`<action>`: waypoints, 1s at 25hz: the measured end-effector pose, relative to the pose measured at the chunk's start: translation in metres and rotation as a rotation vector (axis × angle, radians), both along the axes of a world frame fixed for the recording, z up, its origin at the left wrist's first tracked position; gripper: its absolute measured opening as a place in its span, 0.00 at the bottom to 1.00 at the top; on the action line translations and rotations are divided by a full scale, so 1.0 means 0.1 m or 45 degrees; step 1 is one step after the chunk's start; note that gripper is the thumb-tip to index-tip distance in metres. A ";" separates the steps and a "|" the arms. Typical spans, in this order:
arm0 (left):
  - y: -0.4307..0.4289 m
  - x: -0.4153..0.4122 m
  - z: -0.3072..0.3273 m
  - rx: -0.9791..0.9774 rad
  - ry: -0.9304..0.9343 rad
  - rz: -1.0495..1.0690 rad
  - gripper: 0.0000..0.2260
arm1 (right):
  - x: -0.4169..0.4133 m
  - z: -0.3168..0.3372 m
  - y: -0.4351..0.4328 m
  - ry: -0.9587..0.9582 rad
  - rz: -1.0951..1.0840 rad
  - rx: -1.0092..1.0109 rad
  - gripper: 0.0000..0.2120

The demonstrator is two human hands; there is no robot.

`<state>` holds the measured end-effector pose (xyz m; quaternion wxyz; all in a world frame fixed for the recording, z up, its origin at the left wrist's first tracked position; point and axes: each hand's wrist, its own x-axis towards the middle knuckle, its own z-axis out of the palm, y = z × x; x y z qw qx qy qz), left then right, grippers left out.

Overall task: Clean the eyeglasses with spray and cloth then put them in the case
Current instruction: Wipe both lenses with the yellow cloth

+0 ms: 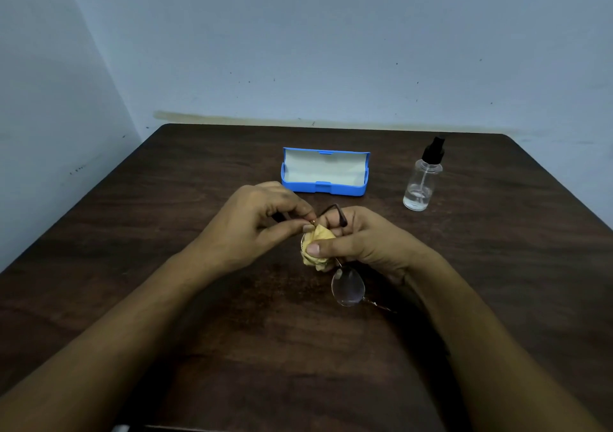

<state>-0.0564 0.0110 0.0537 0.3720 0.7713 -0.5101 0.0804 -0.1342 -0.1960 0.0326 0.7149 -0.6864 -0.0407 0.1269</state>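
Note:
The eyeglasses (348, 287) hang between my hands over the middle of the table, one bare lens pointing toward me. My left hand (255, 222) pinches the frame at a hinge near the upper lens. My right hand (361, 239) pinches a yellow cloth (320, 237) folded around that upper lens, thumb on top. A dark temple arm sticks up behind my right fingers. The blue case (323, 188) lies open behind my hands, its pale lining showing. The clear spray bottle (422, 179) with a black nozzle stands upright at the right.
The dark wooden table (166, 299) fills the view and meets a pale blue wall at the back and left. The case and bottle stand a hand's width apart behind my hands.

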 end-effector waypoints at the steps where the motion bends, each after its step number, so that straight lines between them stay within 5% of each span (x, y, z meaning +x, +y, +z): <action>1: 0.00 -0.01 0.01 0.005 -0.002 -0.006 0.05 | 0.00 0.00 0.01 -0.004 -0.003 -0.017 0.06; 21: 0.15 0.04 -0.03 -0.026 -0.094 0.136 0.03 | 0.08 0.01 -0.22 0.001 -0.146 -0.153 0.09; 25: 0.31 0.11 0.04 -0.119 -0.073 0.253 0.10 | 0.02 0.05 -0.33 0.058 -0.201 -0.099 0.14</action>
